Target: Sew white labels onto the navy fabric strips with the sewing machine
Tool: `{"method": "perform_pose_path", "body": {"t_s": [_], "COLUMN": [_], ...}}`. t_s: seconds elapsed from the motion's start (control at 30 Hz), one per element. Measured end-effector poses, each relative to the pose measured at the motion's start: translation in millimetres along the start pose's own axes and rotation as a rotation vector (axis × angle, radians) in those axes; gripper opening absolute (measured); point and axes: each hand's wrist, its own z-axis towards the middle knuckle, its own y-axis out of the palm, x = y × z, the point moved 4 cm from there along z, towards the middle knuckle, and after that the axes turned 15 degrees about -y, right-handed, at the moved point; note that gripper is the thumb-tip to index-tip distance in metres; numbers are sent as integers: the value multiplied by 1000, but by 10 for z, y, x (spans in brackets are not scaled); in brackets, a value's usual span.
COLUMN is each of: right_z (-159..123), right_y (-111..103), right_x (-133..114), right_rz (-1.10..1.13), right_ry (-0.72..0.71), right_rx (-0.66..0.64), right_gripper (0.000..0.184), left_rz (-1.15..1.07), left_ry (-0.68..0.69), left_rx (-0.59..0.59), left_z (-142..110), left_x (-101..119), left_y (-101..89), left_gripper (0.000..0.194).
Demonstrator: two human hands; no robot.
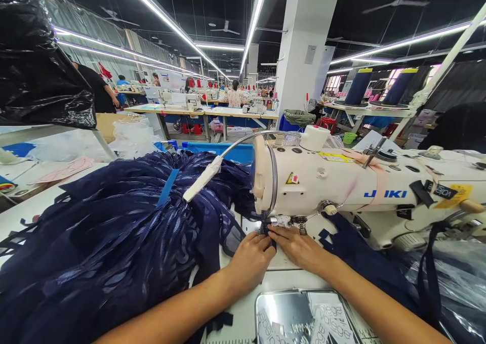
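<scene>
A white JUKI sewing machine (304, 177) stands in front of me, its needle area (265, 226) just beyond my fingertips. My left hand (252, 258) is closed, fingers curled over a small piece of navy fabric (274, 245) at the presser foot. From the other side, my right hand (298, 245) pinches the same piece, its fingertips close to the foot. Most of that piece is hidden under my fingers. To the left lies a big heap of navy garment pieces (114, 243) with a blue strip (167, 187) across it.
A metal tray (261, 324) of printed labels (328, 316) sits at the table's front. More navy fabric (372, 263) and clear plastic (451, 273) lie right. A lamp on a bendable neck (203, 178) overhangs the heap. A black plastic bag (41, 66) stands left; people work behind.
</scene>
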Motion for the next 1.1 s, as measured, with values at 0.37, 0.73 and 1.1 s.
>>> {"method": "perform_pose_path", "body": {"t_s": [0.37,0.73,1.1], "right_z": [25,34,50], "right_y": [-73,-51,-78], "right_x": [14,68,95], "right_rz": [9,-30,-3], "right_ry": [25,64,92], "right_rx": [38,55,104], "right_gripper": [42,41,38], "left_rz": [37,75,35], "left_ry": [-29,-54,-156], "left_rx": [14,115,50], "left_z": [56,95,-31], "left_x": [14,31,-17], "left_y": [12,2,-171], "left_gripper": [13,16,13]}}
